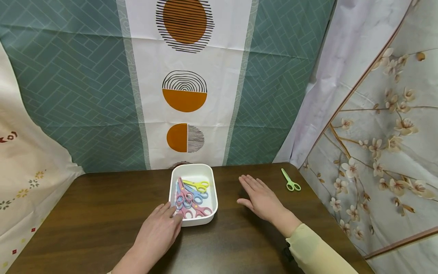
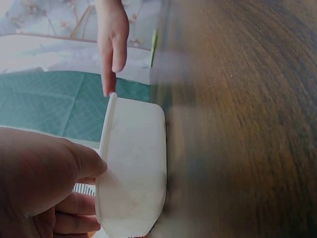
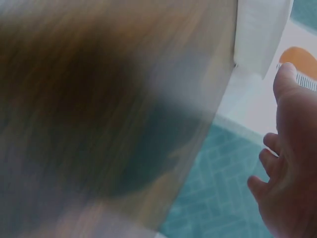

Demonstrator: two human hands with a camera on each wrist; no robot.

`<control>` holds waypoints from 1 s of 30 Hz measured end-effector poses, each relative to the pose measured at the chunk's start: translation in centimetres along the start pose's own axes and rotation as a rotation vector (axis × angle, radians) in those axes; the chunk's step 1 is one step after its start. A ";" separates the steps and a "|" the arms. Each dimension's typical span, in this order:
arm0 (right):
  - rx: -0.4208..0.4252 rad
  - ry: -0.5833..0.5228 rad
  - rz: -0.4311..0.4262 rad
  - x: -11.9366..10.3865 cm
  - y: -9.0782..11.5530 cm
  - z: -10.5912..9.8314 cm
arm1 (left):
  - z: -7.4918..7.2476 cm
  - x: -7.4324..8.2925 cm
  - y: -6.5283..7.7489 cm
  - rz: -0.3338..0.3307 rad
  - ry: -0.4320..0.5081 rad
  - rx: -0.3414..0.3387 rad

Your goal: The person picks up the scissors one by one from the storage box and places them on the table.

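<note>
A white tray (image 1: 215, 190) stands on the table with pink scissors (image 1: 202, 210), blue scissors (image 1: 197, 196) and yellow scissors (image 1: 198, 185) piled in it. My left hand (image 1: 159, 228) holds the tray's near left corner; in the left wrist view the thumb (image 2: 91, 161) lies against the rim, with the other fingers beyond it. To the right of the tray, my right hand (image 1: 263, 201) hovers above the table, its fingers nearly straight and holding nothing. Beyond that hand, one pair of green scissors (image 1: 291, 182) lies at the table's far right.
The brown wooden table (image 1: 85, 217) ends at a patterned green and white curtain (image 1: 222, 106) behind the tray. Floral cloth (image 1: 376, 171) hangs along the right edge, and a cream cloth (image 1: 30, 163) along the left.
</note>
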State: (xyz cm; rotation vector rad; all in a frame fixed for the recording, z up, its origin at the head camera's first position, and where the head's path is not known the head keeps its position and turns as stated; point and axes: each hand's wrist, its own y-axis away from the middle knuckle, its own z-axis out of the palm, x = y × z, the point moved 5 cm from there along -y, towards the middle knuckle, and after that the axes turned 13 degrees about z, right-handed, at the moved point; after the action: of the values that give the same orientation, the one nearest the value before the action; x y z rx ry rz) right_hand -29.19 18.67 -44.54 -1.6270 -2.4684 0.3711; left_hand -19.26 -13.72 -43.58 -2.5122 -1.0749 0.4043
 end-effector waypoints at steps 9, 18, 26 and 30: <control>-0.056 -0.019 -0.028 -3.4 -1.2 -0.2 | 0.3 -0.2 0.1 0.012 0.004 0.007; -0.018 -0.037 -0.067 -5.9 -1.9 -0.3 | 0.3 -0.3 0.2 0.028 0.007 0.033; -0.048 -0.041 -0.077 -7.6 -2.6 -0.1 | 0.4 -0.5 0.3 0.035 0.014 0.025; -0.039 -0.027 -0.104 -8.5 -3.1 -0.3 | 0.4 -0.5 0.2 0.039 0.008 0.035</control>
State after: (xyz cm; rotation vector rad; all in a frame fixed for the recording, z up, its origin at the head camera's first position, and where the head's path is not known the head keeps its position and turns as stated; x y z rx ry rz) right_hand -28.44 9.71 -43.37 -1.5102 -2.5831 0.3354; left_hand -19.62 -14.08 -43.97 -2.5055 -1.0080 0.4204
